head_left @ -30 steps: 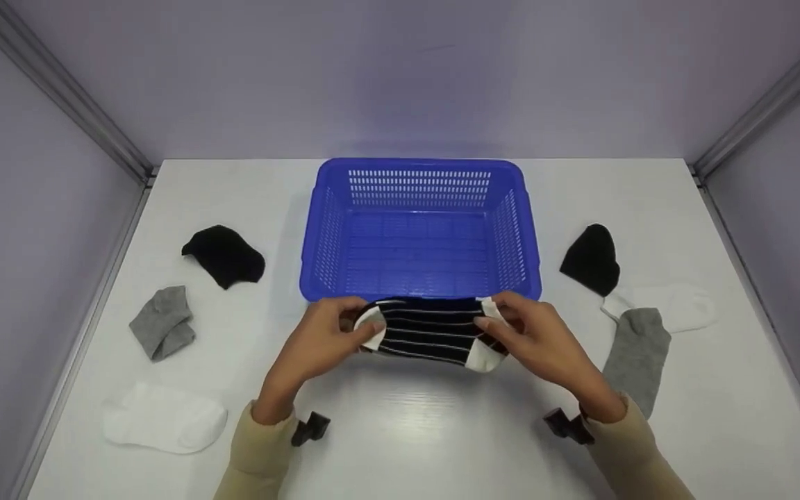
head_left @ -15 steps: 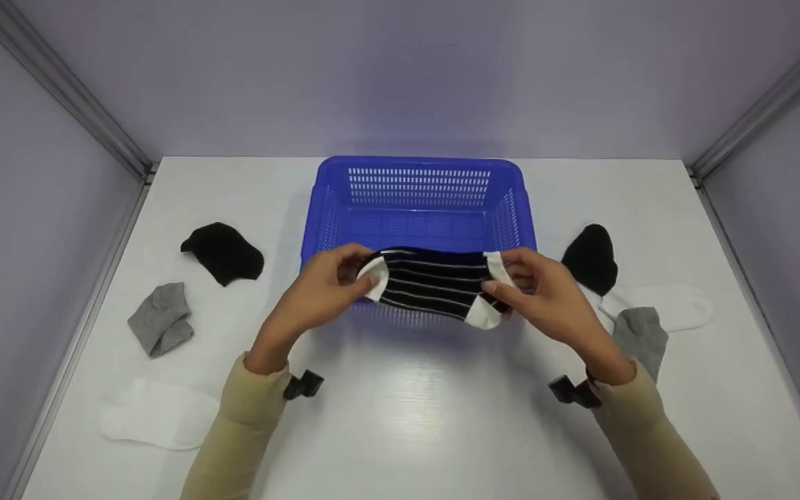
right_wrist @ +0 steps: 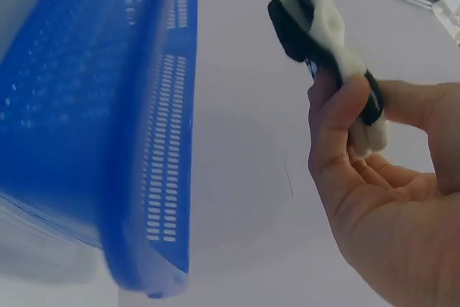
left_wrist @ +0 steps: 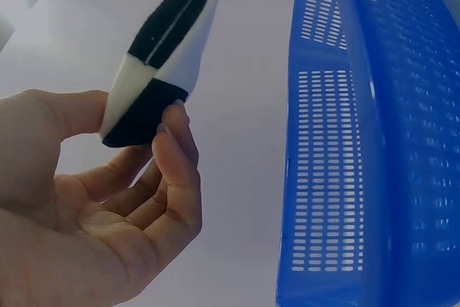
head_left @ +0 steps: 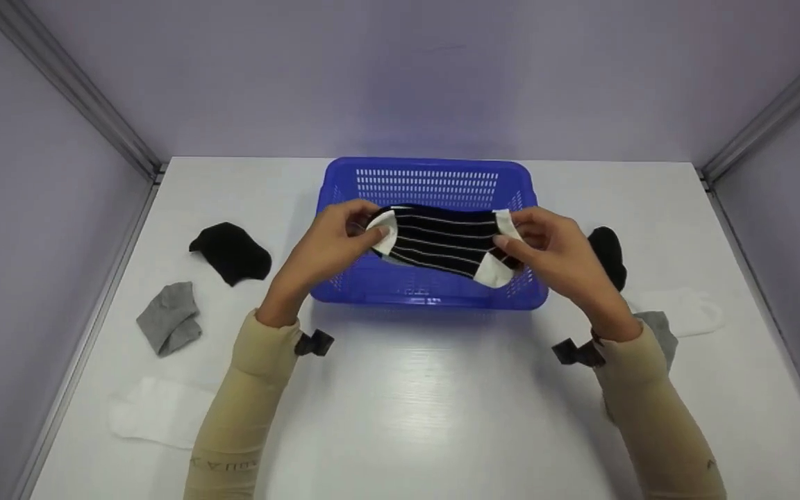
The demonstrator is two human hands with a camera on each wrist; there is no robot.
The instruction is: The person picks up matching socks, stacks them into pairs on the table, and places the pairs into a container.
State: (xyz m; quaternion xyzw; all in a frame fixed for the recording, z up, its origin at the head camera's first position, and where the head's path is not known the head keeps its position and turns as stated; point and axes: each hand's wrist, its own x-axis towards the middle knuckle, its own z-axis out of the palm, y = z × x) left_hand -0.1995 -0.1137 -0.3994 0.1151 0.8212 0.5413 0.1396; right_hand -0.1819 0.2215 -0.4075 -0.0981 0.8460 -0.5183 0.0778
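A black sock point(head_left: 442, 243) with thin white stripes and white toe and heel patches is stretched sideways above the blue plastic basket point(head_left: 428, 303). My left hand point(head_left: 330, 243) pinches its toe end between thumb and fingers. At the cuff and heel end, my right hand point(head_left: 560, 253) pinches it the same way. In the left wrist view the sock point(left_wrist: 162, 55) shows edge-on, thumb and fingertips on either side. The right wrist view has the sock's point(right_wrist: 323, 34) folded end between thumb and fingers. The sock hides part of the basket's inside.
On the left lie a black sock point(head_left: 232, 253), a grey sock point(head_left: 169, 319) and a white sock point(head_left: 157, 410), partly behind the sleeve. To the right are a black sock point(head_left: 608, 258), a white sock point(head_left: 681, 312) and a grey sock point(head_left: 658, 333), partly covered by the right arm.
Both hands have carried the striped sock forward, from the basket's front edge to over its middle. Their grips look the same. The basket and the other socks have stayed put.
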